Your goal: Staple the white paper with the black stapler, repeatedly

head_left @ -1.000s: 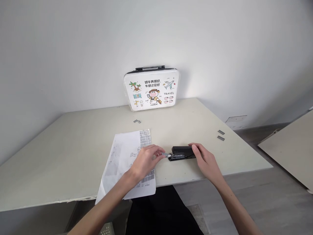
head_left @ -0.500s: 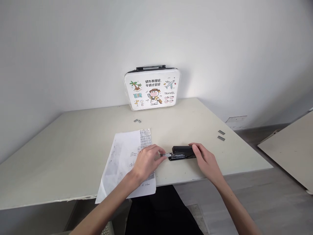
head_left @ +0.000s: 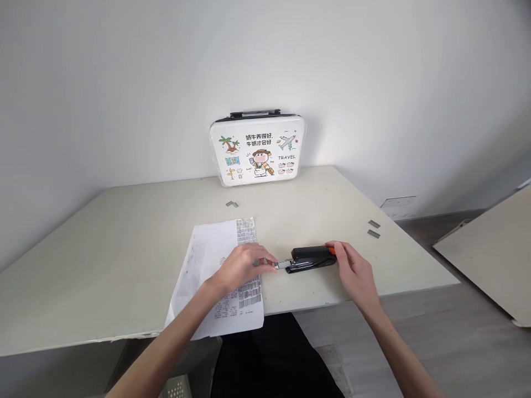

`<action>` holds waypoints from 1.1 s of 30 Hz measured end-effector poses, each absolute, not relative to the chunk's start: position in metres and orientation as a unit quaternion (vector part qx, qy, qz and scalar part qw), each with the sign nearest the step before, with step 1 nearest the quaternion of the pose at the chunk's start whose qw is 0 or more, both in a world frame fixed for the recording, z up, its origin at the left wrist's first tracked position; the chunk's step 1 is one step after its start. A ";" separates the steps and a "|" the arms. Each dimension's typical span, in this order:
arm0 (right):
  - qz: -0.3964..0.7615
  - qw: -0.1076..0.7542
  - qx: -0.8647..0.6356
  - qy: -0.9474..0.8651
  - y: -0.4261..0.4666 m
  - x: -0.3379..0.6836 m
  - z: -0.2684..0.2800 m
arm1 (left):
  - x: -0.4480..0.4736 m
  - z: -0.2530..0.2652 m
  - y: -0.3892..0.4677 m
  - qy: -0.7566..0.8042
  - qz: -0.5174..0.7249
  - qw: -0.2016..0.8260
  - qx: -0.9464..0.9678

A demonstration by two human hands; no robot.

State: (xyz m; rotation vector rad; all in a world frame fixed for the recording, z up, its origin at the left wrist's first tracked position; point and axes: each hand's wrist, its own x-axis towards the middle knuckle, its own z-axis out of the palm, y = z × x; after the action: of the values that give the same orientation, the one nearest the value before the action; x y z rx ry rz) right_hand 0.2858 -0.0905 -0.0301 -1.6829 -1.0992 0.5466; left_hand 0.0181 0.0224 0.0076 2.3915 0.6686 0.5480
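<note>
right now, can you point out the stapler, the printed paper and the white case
stapler (head_left: 310,254): head view, its black top arm
printed paper (head_left: 209,258): head view, its plain pale area
white case (head_left: 258,148): head view, its front panel

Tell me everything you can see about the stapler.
The stapler looks like black plastic with shiny metal parts, and a bit of orange shows near its rear end. It lies lengthwise across the table, right of the printed paper, its front toward the left. A flat metal piece sticks out of that front. The left hand has its fingers at the piece's outer end; the right hand grips the rear.
</note>
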 end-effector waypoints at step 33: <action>0.214 0.404 -0.671 -0.584 -0.090 0.286 -0.037 | -0.008 0.031 0.004 0.395 0.173 0.214 0.877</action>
State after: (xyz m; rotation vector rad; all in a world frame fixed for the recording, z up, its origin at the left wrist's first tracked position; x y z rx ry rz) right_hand 0.2855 -0.0895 -0.0366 -1.6946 -1.4747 0.5413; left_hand -0.0075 0.0041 0.0310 2.4316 1.0950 0.4799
